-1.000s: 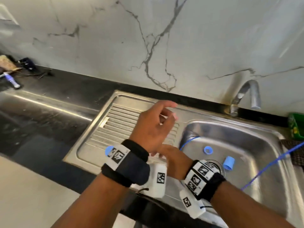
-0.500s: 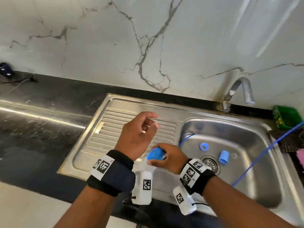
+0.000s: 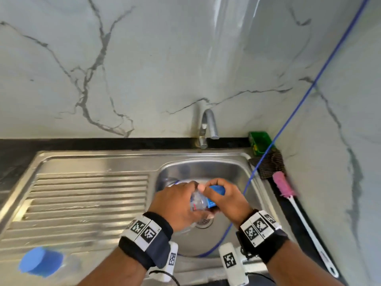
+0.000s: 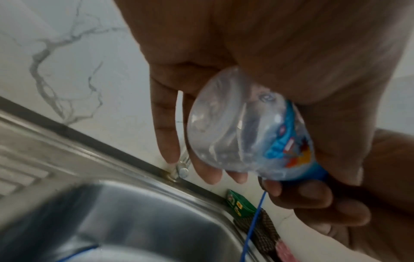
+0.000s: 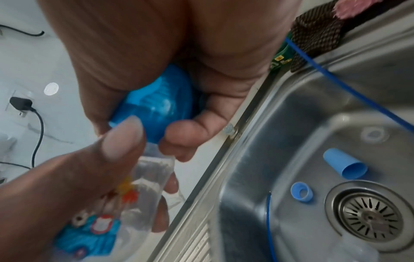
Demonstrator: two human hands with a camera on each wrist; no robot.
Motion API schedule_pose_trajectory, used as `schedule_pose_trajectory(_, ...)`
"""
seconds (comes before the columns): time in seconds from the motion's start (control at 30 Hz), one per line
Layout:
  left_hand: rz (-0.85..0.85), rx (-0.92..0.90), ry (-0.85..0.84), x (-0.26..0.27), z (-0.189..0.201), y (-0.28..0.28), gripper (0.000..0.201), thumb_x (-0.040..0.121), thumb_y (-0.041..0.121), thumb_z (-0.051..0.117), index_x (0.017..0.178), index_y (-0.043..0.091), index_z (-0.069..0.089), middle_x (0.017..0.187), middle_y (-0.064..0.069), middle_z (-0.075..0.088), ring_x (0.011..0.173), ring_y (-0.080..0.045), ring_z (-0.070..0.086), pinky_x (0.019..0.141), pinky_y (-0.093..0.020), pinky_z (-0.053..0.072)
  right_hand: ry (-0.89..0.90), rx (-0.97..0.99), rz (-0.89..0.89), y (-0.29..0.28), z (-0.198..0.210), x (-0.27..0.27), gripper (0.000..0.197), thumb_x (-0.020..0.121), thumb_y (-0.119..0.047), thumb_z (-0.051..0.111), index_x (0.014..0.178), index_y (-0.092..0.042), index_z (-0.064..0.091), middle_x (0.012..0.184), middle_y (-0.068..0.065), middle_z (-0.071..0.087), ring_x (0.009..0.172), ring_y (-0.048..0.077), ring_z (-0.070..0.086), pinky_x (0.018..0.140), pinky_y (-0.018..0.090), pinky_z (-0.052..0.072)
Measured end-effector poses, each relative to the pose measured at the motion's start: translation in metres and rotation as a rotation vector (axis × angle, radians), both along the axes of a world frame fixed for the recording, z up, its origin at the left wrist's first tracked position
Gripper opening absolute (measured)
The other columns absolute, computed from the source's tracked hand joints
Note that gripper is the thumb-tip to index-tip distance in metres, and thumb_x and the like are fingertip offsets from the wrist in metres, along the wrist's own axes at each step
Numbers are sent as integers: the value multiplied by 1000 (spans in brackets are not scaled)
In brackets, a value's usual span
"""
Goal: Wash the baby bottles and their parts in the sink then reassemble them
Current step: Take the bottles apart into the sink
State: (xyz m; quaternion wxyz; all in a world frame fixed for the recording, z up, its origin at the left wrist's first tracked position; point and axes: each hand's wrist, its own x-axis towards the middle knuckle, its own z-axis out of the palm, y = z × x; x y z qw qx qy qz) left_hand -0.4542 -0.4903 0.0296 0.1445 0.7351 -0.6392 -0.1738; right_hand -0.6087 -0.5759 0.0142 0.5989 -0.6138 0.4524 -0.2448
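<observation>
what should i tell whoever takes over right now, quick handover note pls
Left hand grips the clear bottle body over the sink.
Right hand grips its blue top.
Loose in the basin: blue cap, blue ring.
On the drainboard, a second bottle with a blue cap.
Tap shows no water running.
Left: get this top off, wash all parts, reassemble.

bottle (image 4: 257, 134) print blurred, green packet (image 3: 260, 143) label unreadable, no legible text

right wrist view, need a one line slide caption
Right hand grips the blue cap of the bottle held by the left hand, beside the sink.
</observation>
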Motion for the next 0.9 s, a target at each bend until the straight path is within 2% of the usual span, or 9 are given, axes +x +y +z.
schedule_pose_trajectory(0.07,-28,-4,46,-11,0,-10,65,63,86,60,106,37,54,89,14,65,83,-7,62,71,-28,51,44,-73,44,-9,4,-16,38,77,-41,82,88,-8,67,69,-2,67,58,10,63,51,25,52)
schedule_pose_trajectory(0.13,-63,14,194,-20,-2,-20,56,66,78,65,102,35,58,85,14,67,79,-3,62,70,-25,51,37,-59,98,-20,5,-32,38,82,-38,80,90,-4,65,66,6,66,50,18,60,41,25,46)
schedule_pose_trajectory(0.3,-82,59,547,-24,-18,-35,46,66,63,78,102,36,67,87,10,72,79,-10,69,76,-39,58,-42,49,251,-46,-3,-54,36,87,-33,74,92,1,62,58,11,60,39,20,52,37,23,42)
schedule_pose_trajectory(0.47,29,99,825,-15,-26,-45,33,81,23,84,111,21,70,97,6,75,84,-5,69,76,-23,55,-183,208,109,-81,-22,-54,31,89,-37,67,90,-6,61,63,16,63,37,18,46,35,20,36)
schedule_pose_trajectory(0.53,119,95,813,-7,-35,-47,33,81,29,83,110,23,69,99,10,75,86,-5,70,77,-20,53,-54,170,46,-103,-46,-55,35,91,-39,72,94,-6,60,70,16,68,39,18,45,37,22,36)
schedule_pose_trajectory(0.67,275,165,669,8,-68,-52,46,71,63,79,103,34,68,91,10,74,80,-7,69,76,-24,56,260,259,-33,-135,-120,-55,37,82,-34,82,103,-9,64,74,7,64,49,18,51,46,28,45)
schedule_pose_trajectory(0.77,336,230,608,15,-92,-57,39,75,57,80,104,34,65,86,9,73,77,-2,67,75,-22,55,333,372,-32,-153,-163,-40,28,85,-20,80,107,-14,63,88,7,63,59,18,55,50,27,48)
schedule_pose_trajectory(0.83,370,243,590,17,-105,-59,39,78,50,81,108,35,62,90,11,72,79,0,67,77,-21,55,393,262,-8,-165,-186,-26,27,85,-13,77,107,-19,62,103,10,65,74,22,62,56,31,53)
schedule_pose_trajectory(0.9,392,273,567,20,-121,-64,40,79,46,80,111,39,57,95,10,71,84,-3,68,80,-23,55,533,102,99,-177,-208,-14,42,82,-15,79,119,-19,60,119,9,65,98,27,65,79,31,53)
